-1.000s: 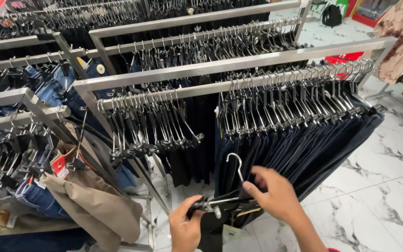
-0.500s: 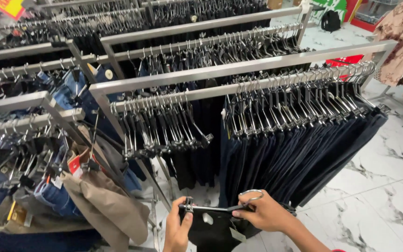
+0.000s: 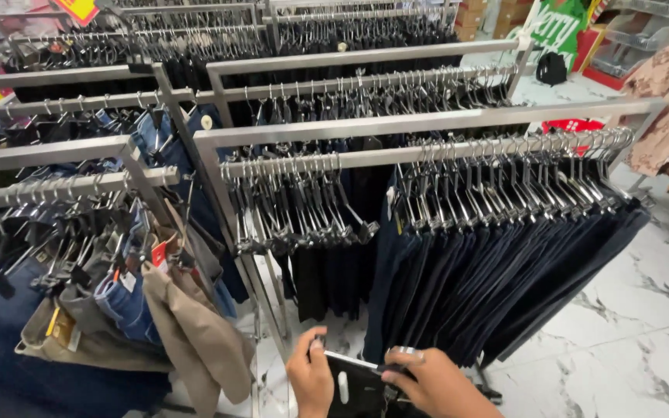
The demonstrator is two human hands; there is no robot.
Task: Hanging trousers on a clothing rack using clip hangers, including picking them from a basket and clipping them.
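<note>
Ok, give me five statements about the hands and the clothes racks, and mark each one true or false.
1. Both hands grip a clip hanger with a dark garment. True: the left hand and the right hand hold the hanger at its two ends.
2. The hanger already hangs on a rail. False: it is held low, below the rail.
3. Dark navy trousers hang in a tight row to the right. True.
4. The floor is dark carpet. False: it is pale, marble-patterned tile.
5. A beige garment hangs on the left rack. True.
</note>
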